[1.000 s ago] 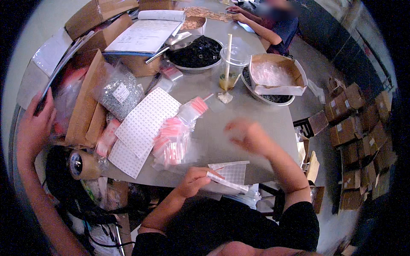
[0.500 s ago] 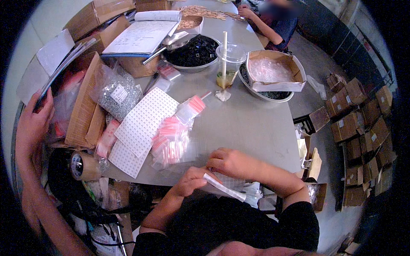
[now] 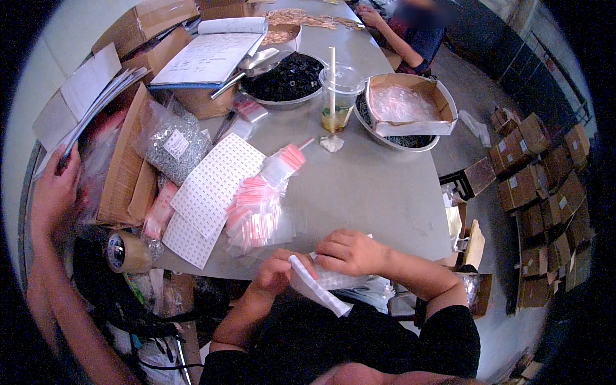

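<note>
**Worktop contents, near edge to far end**

Left hand (image 3: 274, 273): at the near edge of the grey worktop (image 3: 378, 186), fingers curled around the lower end of a white dotted sheet (image 3: 314, 290).

Right hand (image 3: 350, 252): just beside the left, fingers bent and pinching the same sheet from above. The sheet hangs folded over the edge toward the person's lap; its far part lies under the right hand, so its full extent cannot be told.

Small clear bags with pink strips (image 3: 260, 208): a loose pile, just beyond the left hand.

White dotted sheets (image 3: 215, 186): two, overlapping, left of the bags.

Tape roll (image 3: 125, 252): at the near left corner.

Clear bag of small metal parts (image 3: 172, 144): against an open brown carton (image 3: 131, 170).

Plastic cup with straw (image 3: 339, 96): mid-table, upright.

Metal bowl of black parts (image 3: 289, 80): left of the cup.

Cardboard tray (image 3: 410, 102): resting on a second bowl, right of the cup.

Another person's hand (image 3: 54, 192): far left, at stacked papers.

A further person: seated at the far end.
</note>
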Demonstrator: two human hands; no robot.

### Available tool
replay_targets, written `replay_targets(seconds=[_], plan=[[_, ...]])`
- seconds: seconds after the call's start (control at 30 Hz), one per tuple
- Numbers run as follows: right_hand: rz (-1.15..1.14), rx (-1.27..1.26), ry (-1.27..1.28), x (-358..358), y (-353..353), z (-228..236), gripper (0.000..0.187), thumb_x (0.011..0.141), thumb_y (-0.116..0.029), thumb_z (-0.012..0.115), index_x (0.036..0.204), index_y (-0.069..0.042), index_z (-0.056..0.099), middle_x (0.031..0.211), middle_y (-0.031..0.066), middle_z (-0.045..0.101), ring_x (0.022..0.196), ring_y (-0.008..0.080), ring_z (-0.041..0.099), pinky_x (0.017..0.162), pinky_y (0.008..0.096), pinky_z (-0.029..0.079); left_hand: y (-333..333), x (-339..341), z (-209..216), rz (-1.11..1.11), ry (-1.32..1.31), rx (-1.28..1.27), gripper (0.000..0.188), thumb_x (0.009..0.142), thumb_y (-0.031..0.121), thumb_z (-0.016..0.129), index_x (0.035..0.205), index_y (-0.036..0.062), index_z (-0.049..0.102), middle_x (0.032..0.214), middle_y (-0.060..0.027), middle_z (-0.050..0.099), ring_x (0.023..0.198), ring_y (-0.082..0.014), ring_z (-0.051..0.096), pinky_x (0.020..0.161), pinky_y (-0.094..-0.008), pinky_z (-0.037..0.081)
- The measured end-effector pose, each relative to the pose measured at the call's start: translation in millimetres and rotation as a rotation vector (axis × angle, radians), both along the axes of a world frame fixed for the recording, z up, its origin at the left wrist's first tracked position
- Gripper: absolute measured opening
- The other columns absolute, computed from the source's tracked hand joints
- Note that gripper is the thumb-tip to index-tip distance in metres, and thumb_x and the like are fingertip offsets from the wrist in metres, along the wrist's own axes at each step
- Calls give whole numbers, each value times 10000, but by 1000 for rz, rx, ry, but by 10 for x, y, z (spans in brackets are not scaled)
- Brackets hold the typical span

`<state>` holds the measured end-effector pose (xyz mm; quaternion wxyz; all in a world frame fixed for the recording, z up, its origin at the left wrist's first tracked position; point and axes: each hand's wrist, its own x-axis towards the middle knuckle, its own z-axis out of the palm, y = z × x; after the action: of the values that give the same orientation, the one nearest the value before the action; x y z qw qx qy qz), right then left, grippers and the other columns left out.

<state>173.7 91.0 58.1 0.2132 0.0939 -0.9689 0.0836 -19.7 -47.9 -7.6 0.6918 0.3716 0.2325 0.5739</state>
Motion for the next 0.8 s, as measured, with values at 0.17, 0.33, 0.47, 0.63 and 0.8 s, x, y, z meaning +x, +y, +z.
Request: replay_targets(seconds=[0.17,0.33,0.47,0.63,0.8], plan=[[-32,-234,-58,-26,-5,-50,196,820,-162,573,992,-67,568,1011,102,608,948,267,614,829,400,504,4,14,63,6,-47,-33,488,824,326,488,960,-105,671,977,-208,672,892,-273,621,844,-350,458],[-243,-1000,-102,-1,25,97,139,844,-41,637,947,-47,545,954,114,615,927,281,611,798,381,484,-9,126,38,134,290,-105,364,839,181,514,1059,-72,658,1045,-159,673,957,-226,618,896,-321,444],[-199,-947,-279,-57,-18,369,220,817,-75,690,972,-48,536,919,111,622,855,271,635,727,374,501,10,159,15,175,466,3,289,851,95,511,1069,-28,655,998,-104,683,899,-175,615,831,-294,460],[-195,-719,-206,-153,-123,242,232,816,-91,679,979,-48,519,905,151,611,839,364,611,710,426,497,40,153,193,167,662,65,205,854,91,524,994,-5,638,864,-116,646,789,-170,594,719,-318,464],[-223,-625,-203,-162,-159,295,205,839,-125,619,980,-61,484,917,185,606,863,420,595,736,486,484,67,215,202,253,714,138,165,836,79,550,965,13,629,789,-90,602,719,-178,574,655,-320,445]])
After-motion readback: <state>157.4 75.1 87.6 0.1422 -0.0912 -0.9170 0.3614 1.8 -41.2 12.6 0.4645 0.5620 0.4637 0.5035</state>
